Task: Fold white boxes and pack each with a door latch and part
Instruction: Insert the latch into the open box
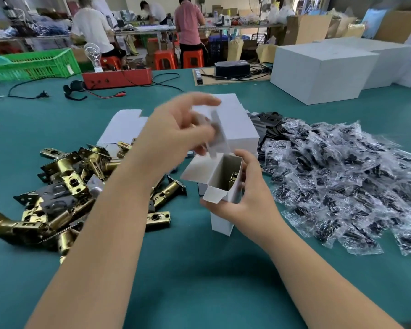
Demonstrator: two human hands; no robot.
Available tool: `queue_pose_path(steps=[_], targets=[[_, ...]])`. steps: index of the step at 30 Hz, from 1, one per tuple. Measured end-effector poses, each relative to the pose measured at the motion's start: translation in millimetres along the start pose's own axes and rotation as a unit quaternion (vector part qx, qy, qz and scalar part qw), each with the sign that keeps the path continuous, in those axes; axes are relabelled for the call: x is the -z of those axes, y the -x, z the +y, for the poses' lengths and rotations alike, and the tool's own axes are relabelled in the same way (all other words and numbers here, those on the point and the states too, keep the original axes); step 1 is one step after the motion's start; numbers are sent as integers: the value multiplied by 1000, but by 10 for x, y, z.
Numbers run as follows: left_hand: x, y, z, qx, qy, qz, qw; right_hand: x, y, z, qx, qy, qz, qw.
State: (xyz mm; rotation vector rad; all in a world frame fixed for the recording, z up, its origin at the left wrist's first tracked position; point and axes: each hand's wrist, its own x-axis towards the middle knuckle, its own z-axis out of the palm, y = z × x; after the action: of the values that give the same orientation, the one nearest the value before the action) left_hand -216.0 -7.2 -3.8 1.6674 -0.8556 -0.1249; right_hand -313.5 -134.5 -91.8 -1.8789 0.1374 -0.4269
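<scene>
White box [224, 186] stands upright in the right hand [249, 200], fingers wrapped round it, brass latch [233, 179] already inside. Left hand [176, 136] above – blurred, seems to pinch a bagged part [215, 136]. Drop it straight in w/ flaps clear – hold box steady.

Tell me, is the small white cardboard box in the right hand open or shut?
Open: the small white cardboard box has its top flaps up, showing brass metal inside.
</scene>
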Motion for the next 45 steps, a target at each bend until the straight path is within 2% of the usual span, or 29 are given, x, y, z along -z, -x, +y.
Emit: queue_pose_path(steps=[3,6,11,14,17,19,22,24,25,26,29,30,31,33,35,39,42,45], targets=[[-128,129,-18,-11,-208,-49,977,14,0,-4,5,-7,-6,1000],[-122,152,-18,-3,-260,-61,964,21,-8,-30,11,-1,-11,1000],[-161,235,36,-59,-360,-63,929,19,-19,-32,5,17,-7,1000],[-159,263,26,-45,-364,-61,928,13,-18,-22,1,28,-4,1000],[-127,283,-24,-41,-335,-31,941,12,-35,-8,1,31,3,1000],[-141,304,-60,-24,-318,-42,947,14,-8,-27,1,28,2,1000],[-221,326,-113,4,-289,-104,952,105,-3,-85,34,-9,-67,997],[-271,314,-141,6,-295,-126,947,231,-68,-95,27,-88,-132,987],[-279,302,-164,15,-301,-129,945,312,-131,-108,-12,-136,-120,983],[-284,295,-181,29,-305,-130,943,400,-197,-108,-55,-176,-71,980],[-299,299,-210,40,-302,-128,944,651,-330,-1,-116,-195,179,957],[-307,307,-204,34,-306,-130,942,716,-391,36,-135,-169,232,948],[-312,311,-196,28,-312,-132,940,759,-468,84,-149,-130,249,948],[-331,313,-186,25,-328,-133,935,780,-712,173,-146,-12,216,965],[-331,321,-177,26,-338,-132,931,755,-1004,237,-106,136,174,970],[-239,338,-155,13,-297,-159,942,775,-1452,416,-57,362,88,926],[-147,336,-115,16,-163,-224,961,857,-1664,562,-84,445,70,889],[-116,350,-115,50,-68,-237,968,845,-1748,618,-108,505,29,856]])
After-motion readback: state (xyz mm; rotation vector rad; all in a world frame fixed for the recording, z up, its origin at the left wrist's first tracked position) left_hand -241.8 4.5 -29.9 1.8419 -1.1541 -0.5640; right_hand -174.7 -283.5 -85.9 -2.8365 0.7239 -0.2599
